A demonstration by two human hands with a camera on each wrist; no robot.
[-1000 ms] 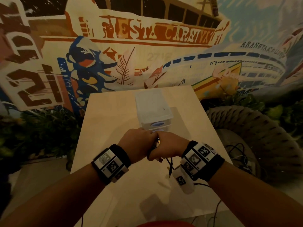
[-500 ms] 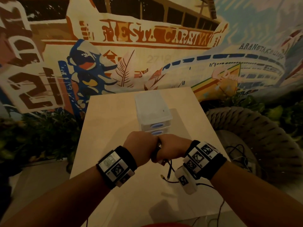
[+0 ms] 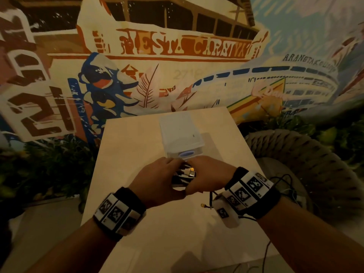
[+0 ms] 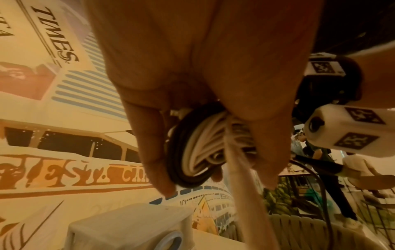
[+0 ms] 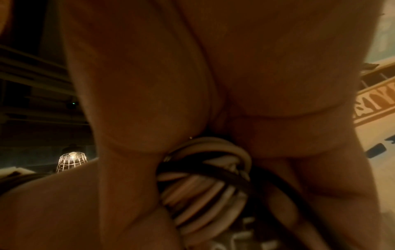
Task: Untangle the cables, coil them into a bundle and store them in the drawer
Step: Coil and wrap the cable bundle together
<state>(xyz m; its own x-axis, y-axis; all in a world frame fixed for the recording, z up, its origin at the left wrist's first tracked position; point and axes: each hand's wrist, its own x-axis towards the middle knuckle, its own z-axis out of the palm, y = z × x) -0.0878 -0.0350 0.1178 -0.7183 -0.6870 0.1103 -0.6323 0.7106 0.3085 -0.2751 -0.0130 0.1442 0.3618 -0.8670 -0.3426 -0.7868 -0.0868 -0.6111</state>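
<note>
A coiled bundle of black and white cables (image 3: 182, 175) sits between my two hands above the table, a metal USB plug (image 3: 190, 172) showing on top. My left hand (image 3: 157, 180) grips the coil (image 4: 198, 148) from the left, fingers curled round it. From the right, my right hand (image 3: 206, 177) holds the same coil (image 5: 205, 182). A loose cable tail with a small gold plug (image 3: 202, 205) hangs under the right wrist. The small white plastic drawer unit (image 3: 181, 133) stands just beyond the hands, its blue-handled drawer front (image 3: 187, 154) closed.
The pale wooden table (image 3: 137, 154) stands against a painted mural wall. A woven rope chair (image 3: 307, 154) with more black cables (image 3: 283, 180) on its seat is at the right. Plants line the floor on both sides.
The hands have turned and parted slightly, so the coil and its USB plug now show between them. The dangling cable tail has been drawn up shorter.
</note>
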